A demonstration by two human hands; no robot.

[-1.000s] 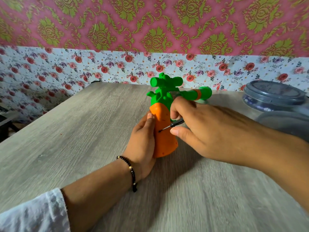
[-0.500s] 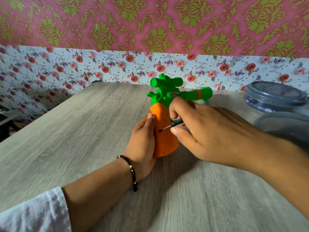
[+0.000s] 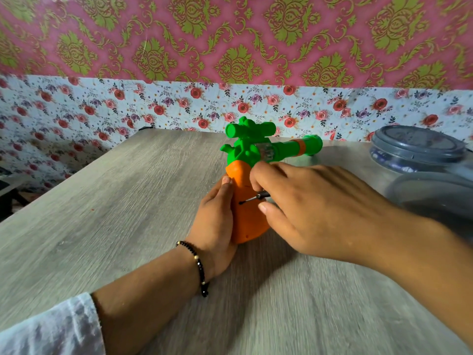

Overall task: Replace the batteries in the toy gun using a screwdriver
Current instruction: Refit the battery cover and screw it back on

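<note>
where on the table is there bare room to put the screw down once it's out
Bare wood lies left of the left hand, between it and the table edge, and behind the toy gun toward the floral wall. The right is crowded: the right hand with the screwdriver, then grey lidded containers.

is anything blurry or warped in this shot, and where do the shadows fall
Head view: wide-angle bend curves the table edges and wallpaper line; motion blur smears the white sleeve and the near wood grain; the toy gun and screwdriver stay fairly sharp; soft shadows lie on the table under the right hand and forearm.
</note>
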